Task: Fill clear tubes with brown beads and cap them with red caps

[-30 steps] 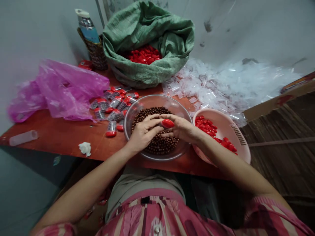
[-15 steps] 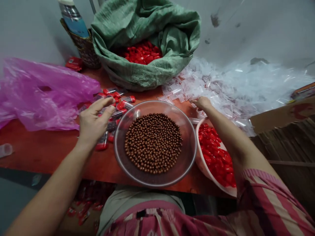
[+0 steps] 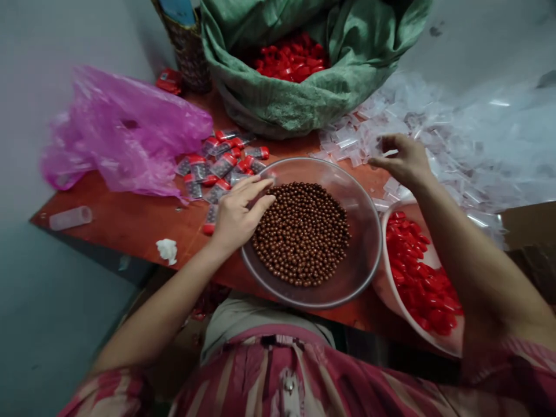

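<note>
My left hand (image 3: 243, 214) hovers at the left rim of a clear plastic bowl (image 3: 376, 255), thumb and fingers apart, with nothing seen in it. Brown round beads (image 3: 304, 234) fill the bottom of the bowl. At the near edge of a heap of clear plastic containers (image 3: 456, 139), my right hand (image 3: 402, 159) has its thumb and curved index finger apart. Nothing distinct shows between them, though the clear plastic behind blurs the gap. Small clear containers with red caps (image 3: 223, 165), filled with dark contents, lie beyond my left hand.
A pinkish basin (image 3: 393, 278) with red caps (image 3: 421, 278) stands right of the bowl, under my right forearm. Behind is a green sack (image 3: 299, 104) of red pieces. To the left lie a purple plastic bag (image 3: 143, 139), a clear tube (image 3: 70, 218) and white crumpled scrap (image 3: 167, 251).
My left hand has come right, from the red-capped containers to the bowl's rim. My right hand stays by the heap, its thumb and finger now visibly apart. The view has shifted left and down.
</note>
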`<state>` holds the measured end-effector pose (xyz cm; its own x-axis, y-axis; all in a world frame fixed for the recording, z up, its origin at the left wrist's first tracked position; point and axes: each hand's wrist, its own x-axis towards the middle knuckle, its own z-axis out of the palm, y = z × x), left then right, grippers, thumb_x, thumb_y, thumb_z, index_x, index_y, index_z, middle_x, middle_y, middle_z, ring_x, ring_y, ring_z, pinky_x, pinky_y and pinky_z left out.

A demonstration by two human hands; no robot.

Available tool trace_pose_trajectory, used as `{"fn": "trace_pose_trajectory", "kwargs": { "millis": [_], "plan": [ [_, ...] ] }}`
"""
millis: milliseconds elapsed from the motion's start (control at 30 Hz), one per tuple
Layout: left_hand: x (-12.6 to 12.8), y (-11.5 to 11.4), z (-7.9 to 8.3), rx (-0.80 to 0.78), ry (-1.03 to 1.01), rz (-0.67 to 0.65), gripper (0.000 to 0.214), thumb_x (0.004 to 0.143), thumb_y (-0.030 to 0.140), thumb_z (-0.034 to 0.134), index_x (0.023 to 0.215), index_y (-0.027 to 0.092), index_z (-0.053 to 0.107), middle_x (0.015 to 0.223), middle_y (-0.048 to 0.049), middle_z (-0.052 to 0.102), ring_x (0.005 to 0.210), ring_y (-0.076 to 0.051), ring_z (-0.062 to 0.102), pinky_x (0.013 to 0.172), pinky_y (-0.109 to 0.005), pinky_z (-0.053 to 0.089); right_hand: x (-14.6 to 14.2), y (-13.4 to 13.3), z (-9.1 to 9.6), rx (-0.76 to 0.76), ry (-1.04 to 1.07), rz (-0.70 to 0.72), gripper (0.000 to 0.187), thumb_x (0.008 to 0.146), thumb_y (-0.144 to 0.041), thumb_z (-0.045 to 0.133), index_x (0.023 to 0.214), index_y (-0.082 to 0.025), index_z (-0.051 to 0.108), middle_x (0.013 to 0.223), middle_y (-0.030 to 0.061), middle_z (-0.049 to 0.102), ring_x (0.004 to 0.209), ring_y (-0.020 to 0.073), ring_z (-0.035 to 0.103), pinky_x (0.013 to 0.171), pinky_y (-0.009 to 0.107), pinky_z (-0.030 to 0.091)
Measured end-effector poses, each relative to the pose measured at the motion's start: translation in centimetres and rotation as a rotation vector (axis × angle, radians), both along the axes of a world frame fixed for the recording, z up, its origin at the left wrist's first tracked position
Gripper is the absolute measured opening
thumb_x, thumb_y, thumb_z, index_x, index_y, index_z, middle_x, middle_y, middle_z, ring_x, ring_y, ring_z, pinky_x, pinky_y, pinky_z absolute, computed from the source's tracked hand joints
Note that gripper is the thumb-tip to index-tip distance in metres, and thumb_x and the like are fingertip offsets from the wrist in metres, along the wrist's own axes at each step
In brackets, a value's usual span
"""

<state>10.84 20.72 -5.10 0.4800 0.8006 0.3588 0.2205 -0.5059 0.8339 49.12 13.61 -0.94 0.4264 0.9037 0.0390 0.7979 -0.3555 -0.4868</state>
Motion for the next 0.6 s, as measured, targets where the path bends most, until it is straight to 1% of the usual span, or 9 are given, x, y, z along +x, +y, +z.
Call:
{"fn": "trace_pose_trajectory", "kwargs": {
  "millis": [67,133,200,267,367,433,467,533,600],
  "plan": [
    [0.1,0.1,-0.3,0.015,-0.020,-0.011,0.028,0.086,0.031,0.062,0.110,0.019,0.071,0.113,-0.0059,0.072,0.112,-0.020,0.064,0.105,-0.038,0.046,-4.9,-0.8,0.7,0.041,-0.092,0.312,0.043,0.075,-0.029,0.073,0.115,-0.018,0.065,0.106,0.0105,0.067,0.086,0.0240,0.061,0.075,0.034,0.048],
    [0.1,0.1,-0.5,0.025,-0.034,-0.016,0.029,0.087,0.029,0.061,0.111,0.018,0.071,0.112,-0.0070,0.073,0.110,-0.020,0.065,0.103,-0.037,0.047,-9.9,-1.3,0.5,-0.074,-0.258,0.622,0.033,0.079,-0.025,0.067,0.111,-0.017,0.067,0.105,0.0119,0.067,0.093,0.0260,0.060,0.079,0.036,0.046],
    [0.1,0.0,-0.7,0.036,-0.038,-0.021,0.029,0.087,0.027,0.060,0.111,0.016,0.071,0.111,-0.0079,0.073,0.109,-0.019,0.065,0.102,-0.036,0.047,-14.3,-1.4,-0.6,-0.223,-0.453,0.785,0.023,0.086,-0.015,0.054,0.104,-0.013,0.068,0.100,0.0157,0.067,0.092,0.0262,0.058,0.079,0.037,0.045],
    [0.1,-0.1,-0.7,0.053,-0.031,-0.021,0.027,0.087,0.026,0.060,0.110,0.015,0.071,0.110,-0.0084,0.073,0.109,-0.019,0.064,0.102,-0.036,0.047,-17.5,-1.2,-2.1,-0.317,-0.577,0.889,0.026,0.090,-0.010,0.044,0.097,-0.009,0.069,0.096,0.0181,0.067,0.090,0.0254,0.057,0.077,0.036,0.044],
    [0.2,-0.2,-0.6,0.076,-0.006,-0.015,0.025,0.087,0.024,0.058,0.108,0.016,0.072,0.112,-0.0079,0.072,0.111,-0.020,0.063,0.103,-0.037,0.046,-20.7,-0.6,-3.6,-0.339,-0.539,1.062,0.024,0.089,-0.008,0.045,0.097,-0.009,0.067,0.097,0.0175,0.066,0.092,0.0239,0.057,0.080,0.035,0.044],
    [0.2,-0.2,-0.5,0.082,0.010,-0.010,0.025,0.087,0.022,0.058,0.107,0.017,0.072,0.112,-0.0076,0.072,0.111,-0.020,0.063,0.104,-0.038,0.045,-21.8,-0.5,-3.9,-0.340,-0.389,1.088,0.025,0.081,-0.005,0.053,0.103,-0.008,0.066,0.102,0.0169,0.066,0.094,0.0239,0.058,0.082,0.035,0.045],
    [0.1,-0.2,-0.4,0.085,0.012,-0.009,0.025,0.087,0.022,0.057,0.107,0.016,0.072,0.111,-0.0080,0.072,0.111,-0.020,0.063,0.104,-0.038,0.045,-22.0,-0.6,-3.9,-0.339,-0.287,1.049,0.031,0.076,-0.005,0.057,0.106,-0.008,0.065,0.105,0.0162,0.066,0.094,0.0239,0.060,0.083,0.035,0.046],
    [-0.2,-0.3,-0.1,0.096,-0.003,-0.009,0.026,0.087,0.021,0.056,0.108,0.015,0.071,0.112,-0.0092,0.072,0.112,-0.020,0.062,0.104,-0.037,0.045,-21.8,-1.0,-3.4,-0.305,-0.031,0.897,0.040,0.071,-0.007,0.064,0.110,-0.011,0.064,0.108,0.0123,0.067,0.095,0.0236,0.062,0.086,0.036,0.047],
    [-0.6,-0.6,0.4,0.097,-0.029,-0.023,0.028,0.088,0.020,0.054,0.110,0.014,0.070,0.114,-0.0095,0.071,0.112,-0.019,0.062,0.104,-0.036,0.045,-21.1,-1.7,-2.7,-0.235,0.292,0.724,0.040,0.070,-0.016,0.070,0.110,-0.017,0.065,0.105,0.0061,0.069,0.096,0.0219,0.063,0.091,0.037,0.046]
  ]
}}
